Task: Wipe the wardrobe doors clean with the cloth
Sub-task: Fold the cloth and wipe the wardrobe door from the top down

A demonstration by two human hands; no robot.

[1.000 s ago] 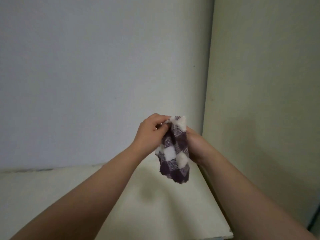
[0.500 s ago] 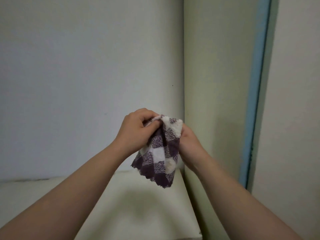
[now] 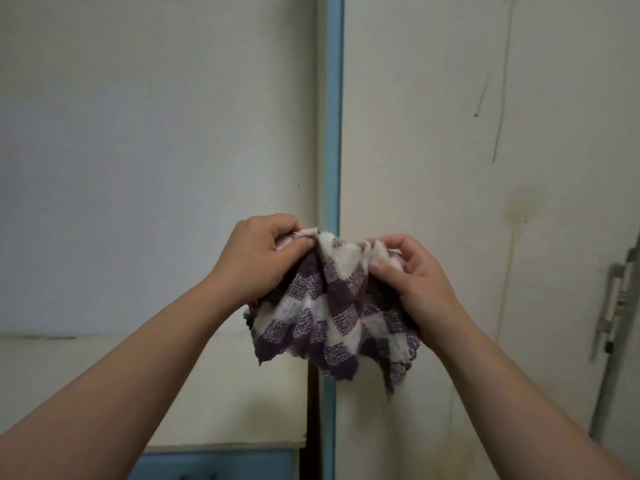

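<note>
We've got the cloth [image 3: 332, 306] up in front of us, checked purple and white, held between both hands and hanging free, not touching any surface yet. Our left hand [image 3: 263, 258] is closed on its upper left corner, thumb over the bunched fabric; our right hand [image 3: 415, 282] pinches the upper right corner between thumb and fingers. The cloth sags between them, so we judge we're opening it out to get a wiping face ready.

No wiping looks done: the wardrobe door [image 3: 485, 168] on the right carries long thin streaks and a yellowish stain, so the whole job looks ahead of us.

Around us, a blue strip [image 3: 333, 116] runs down the door's left edge, a pale wall [image 3: 138, 133] stands to the left with a ledge [image 3: 225, 393] below it, and a blurred metal handle [image 3: 614, 306] sits far right. Nothing blocks the door; the handle will need working around.
</note>
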